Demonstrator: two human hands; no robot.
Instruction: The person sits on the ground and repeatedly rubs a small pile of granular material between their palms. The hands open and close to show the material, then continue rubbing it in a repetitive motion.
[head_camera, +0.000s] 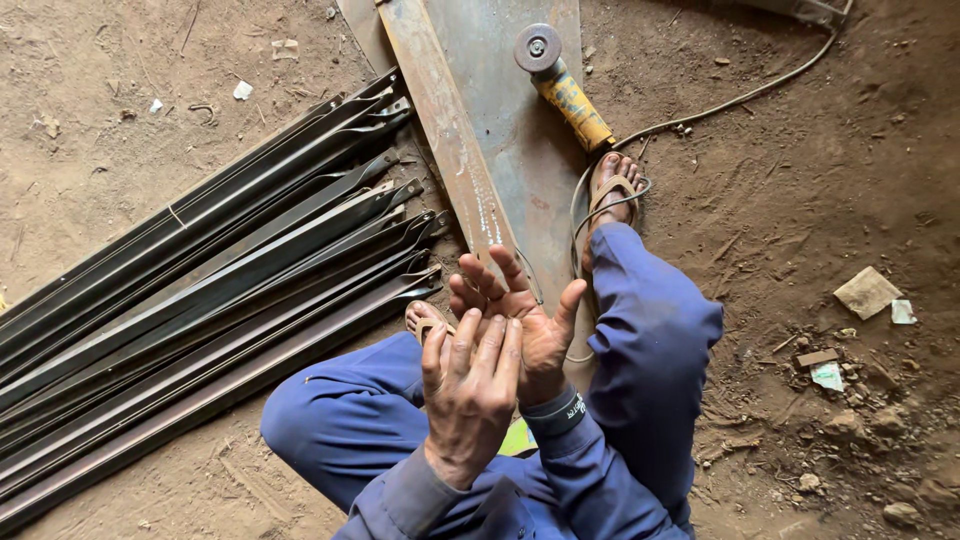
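Observation:
My right hand (525, 315) is held palm up in front of my knees, fingers spread, with nothing in it. My left hand (465, 395) shows its back and lies against the heel and wrist of the right hand, also holding nothing. A dark band (557, 412) circles my right wrist. I squat in blue trousers (650, 330), with sandalled feet (612, 190) on the ground. A yellow angle grinder (570, 95) lies on a grey steel plate (520, 150) beyond my hands, untouched, its disc pointing away from me.
A rusty flat bar (445, 140) lies across the plate. Several long dark metal profiles (200, 290) lie in a bundle on the dirt to my left. The grinder's cable (740, 97) curves off to the upper right. Stones and scraps (865, 292) litter the right.

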